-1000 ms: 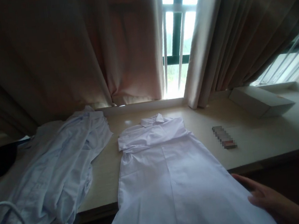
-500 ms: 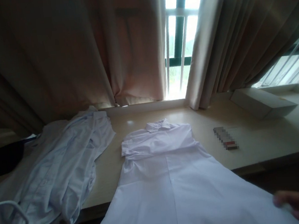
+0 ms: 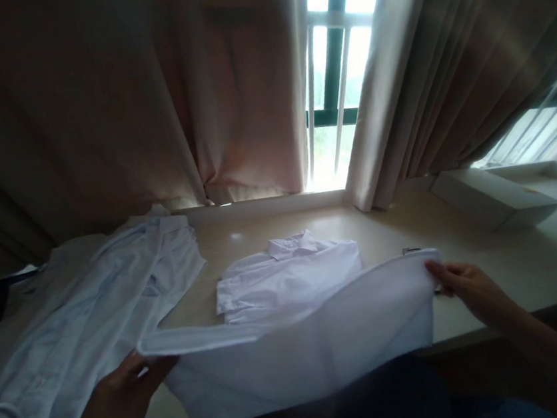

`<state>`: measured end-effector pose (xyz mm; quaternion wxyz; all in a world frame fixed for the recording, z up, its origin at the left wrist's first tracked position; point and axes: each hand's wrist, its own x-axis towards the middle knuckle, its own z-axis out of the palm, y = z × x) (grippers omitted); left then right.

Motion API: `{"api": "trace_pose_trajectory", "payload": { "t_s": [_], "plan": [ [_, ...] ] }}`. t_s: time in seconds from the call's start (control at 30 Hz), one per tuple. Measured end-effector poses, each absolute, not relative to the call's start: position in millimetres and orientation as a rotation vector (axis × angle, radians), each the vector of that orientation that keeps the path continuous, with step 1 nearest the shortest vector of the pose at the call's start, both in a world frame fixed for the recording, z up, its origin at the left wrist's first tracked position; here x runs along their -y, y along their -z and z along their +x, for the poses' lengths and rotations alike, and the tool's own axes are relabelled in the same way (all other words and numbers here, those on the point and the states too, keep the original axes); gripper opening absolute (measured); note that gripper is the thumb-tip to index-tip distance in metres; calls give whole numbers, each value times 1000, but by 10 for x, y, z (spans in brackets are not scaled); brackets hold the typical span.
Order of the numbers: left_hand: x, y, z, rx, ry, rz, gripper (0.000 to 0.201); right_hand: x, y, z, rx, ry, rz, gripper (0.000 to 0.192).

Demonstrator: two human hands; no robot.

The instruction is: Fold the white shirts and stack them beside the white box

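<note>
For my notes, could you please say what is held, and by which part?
Left hand and right hand hold the central white shirt by opposite ends of its hem.

Looks like somebody's room to me, home or dorm, can't really tell which. Long heavy curtains hang around a barred, green-framed window, with a pale desk running right under it and white shirts draped on top. Daylight comes through the gap, pretty dim otherwise.
</note>
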<state>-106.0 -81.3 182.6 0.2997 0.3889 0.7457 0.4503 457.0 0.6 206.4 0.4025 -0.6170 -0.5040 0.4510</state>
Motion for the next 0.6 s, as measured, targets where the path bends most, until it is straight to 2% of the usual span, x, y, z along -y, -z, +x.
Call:
{"api": "trace_pose_trajectory", "payload": {
  "t_s": [0.13,0.27,0.4,0.6],
  "plan": [
    [200,-1906,-1066,-1800,-1194,897,38,-647,-1960,4464,1196,-1248,-1439,44],
    [-175,-1725,-995,-1575,-1265,751,37,-1131,-1698,4338,1178,-1317,-1345,37],
    [-379,-1596,-1018,-1489,-1286,702,45,-1461,-1552,4286,1138,-1374,-1278,32],
    [-346,-1652,-1017,-1514,-1435,704,36,-1527,-1628,4274,1134,-1394,-1266,38]
  ]
}}
